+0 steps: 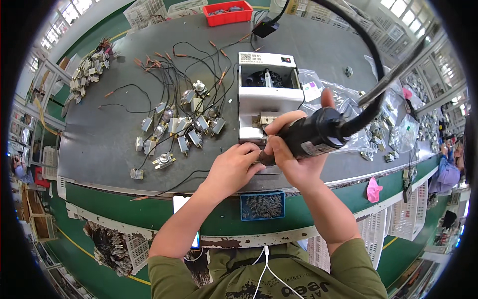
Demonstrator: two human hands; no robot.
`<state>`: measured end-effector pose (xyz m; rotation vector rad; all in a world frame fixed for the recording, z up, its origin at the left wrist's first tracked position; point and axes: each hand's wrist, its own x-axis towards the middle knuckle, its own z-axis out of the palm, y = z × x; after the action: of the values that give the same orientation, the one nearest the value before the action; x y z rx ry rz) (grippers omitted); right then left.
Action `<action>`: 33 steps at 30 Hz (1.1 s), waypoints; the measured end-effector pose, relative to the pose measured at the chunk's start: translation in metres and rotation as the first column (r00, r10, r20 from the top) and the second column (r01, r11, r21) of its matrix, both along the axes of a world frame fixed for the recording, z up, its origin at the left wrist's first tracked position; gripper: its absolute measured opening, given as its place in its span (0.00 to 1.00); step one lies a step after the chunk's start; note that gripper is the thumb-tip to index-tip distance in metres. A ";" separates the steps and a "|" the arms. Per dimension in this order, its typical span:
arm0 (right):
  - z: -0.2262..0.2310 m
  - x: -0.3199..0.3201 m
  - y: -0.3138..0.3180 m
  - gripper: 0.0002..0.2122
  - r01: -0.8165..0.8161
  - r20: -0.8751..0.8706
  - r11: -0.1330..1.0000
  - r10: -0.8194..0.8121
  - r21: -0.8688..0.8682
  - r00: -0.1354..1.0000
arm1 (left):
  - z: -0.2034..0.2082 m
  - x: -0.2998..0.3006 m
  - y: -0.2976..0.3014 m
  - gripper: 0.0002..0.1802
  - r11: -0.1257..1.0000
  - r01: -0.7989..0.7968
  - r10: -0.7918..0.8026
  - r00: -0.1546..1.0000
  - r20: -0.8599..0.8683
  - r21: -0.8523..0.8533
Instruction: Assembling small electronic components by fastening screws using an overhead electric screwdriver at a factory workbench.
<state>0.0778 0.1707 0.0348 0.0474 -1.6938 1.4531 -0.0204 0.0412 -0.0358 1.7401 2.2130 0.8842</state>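
My right hand [297, 162] is wrapped round a black electric screwdriver [316, 133], which is tilted with its nose toward my left hand and its thick cable rising at the back right. My left hand [233, 167] is closed, thumb and fingers together beside the screwdriver's nose. Whatever it pinches is hidden by the fingers. A black wire with a copper-coloured end [140, 198] runs out leftward from under that hand. Just beyond both hands stands a white screw feeder [271, 94] with an open window on top; its front outlet is partly covered by my right hand.
Several small metal switch-like parts with wires [181, 124] lie heaped at left. More sit in a pile [89, 74] at the far left. Clear plastic bags [343, 99] of parts spread at right. A blue tray [263, 206] of small metal pieces sits at the front; a red bin [227, 13] stands behind.
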 end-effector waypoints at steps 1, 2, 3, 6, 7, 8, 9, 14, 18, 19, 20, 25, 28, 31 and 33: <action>-0.002 -0.001 -0.001 0.50 -0.016 0.005 1.000 0.016 -0.017 1.000 | 0.000 0.000 0.000 0.16 1.000 0.011 -0.011 1.000 -0.001 -0.005; -0.002 -0.002 -0.002 0.50 -0.030 0.010 0.999 0.031 -0.034 0.999 | -0.001 -0.001 0.000 0.16 1.000 0.023 -0.023 1.000 -0.001 -0.009; -0.002 -0.002 0.000 0.50 -0.034 0.011 0.999 0.034 -0.032 0.999 | -0.001 -0.001 0.000 0.16 1.000 0.020 -0.020 1.000 -0.001 -0.008; 0.000 -0.005 0.007 0.50 -0.119 0.058 0.989 0.114 0.085 0.992 | 0.000 -0.003 -0.002 0.16 0.999 0.027 -0.028 0.999 -0.025 -0.037; -0.001 -0.007 0.009 0.50 -0.163 0.039 0.985 0.161 0.059 0.986 | 0.000 -0.004 -0.001 0.16 0.998 0.038 -0.038 0.999 -0.013 -0.041; -0.001 -0.008 0.011 0.50 -0.207 0.019 0.978 0.207 0.033 0.978 | 0.000 -0.004 -0.001 0.16 0.998 0.048 -0.049 0.999 -0.002 -0.045; -0.001 -0.007 0.013 0.50 -0.209 0.019 0.977 0.209 0.034 0.978 | 0.001 -0.004 0.000 0.16 0.998 0.047 -0.047 0.999 -0.002 -0.044; -0.002 -0.006 0.018 0.51 -0.171 0.054 0.974 0.165 0.146 0.985 | 0.003 -0.003 -0.002 0.16 0.998 0.038 -0.036 0.999 0.029 -0.055; 0.001 -0.009 0.010 0.50 -0.111 0.089 0.983 0.098 0.149 0.991 | 0.001 -0.002 -0.001 0.16 0.998 0.037 -0.035 0.999 0.025 -0.047; 0.002 -0.009 0.007 0.50 -0.048 0.083 0.994 0.040 0.102 0.996 | 0.000 -0.002 -0.001 0.16 0.998 0.028 -0.026 0.999 0.037 -0.051; 0.002 -0.010 0.004 0.50 -0.050 0.083 0.994 0.041 0.101 0.996 | -0.001 -0.002 -0.001 0.16 0.998 0.020 -0.017 0.999 0.050 -0.056; 0.000 -0.008 0.009 0.50 -0.183 0.082 0.957 0.168 0.226 0.982 | -0.002 0.000 0.000 0.16 0.998 0.001 0.003 0.998 0.065 -0.055; 0.002 -0.007 -0.003 0.50 -0.149 0.095 0.983 0.139 0.109 0.986 | -0.001 0.001 0.001 0.16 0.998 -0.018 0.022 0.997 0.070 -0.054; -0.002 -0.007 -0.004 0.50 -0.035 0.102 0.993 0.023 0.115 0.994 | -0.007 -0.001 0.003 0.15 0.998 0.000 0.004 0.998 0.059 -0.061; -0.002 -0.007 -0.005 0.50 -0.048 0.082 0.986 0.035 0.161 0.996 | -0.008 -0.001 0.002 0.15 0.997 0.015 -0.010 0.998 0.066 -0.074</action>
<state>0.0708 0.1655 0.0325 0.1171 -1.8840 1.3591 -0.0214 0.0435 -0.0440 1.6659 2.1622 0.8322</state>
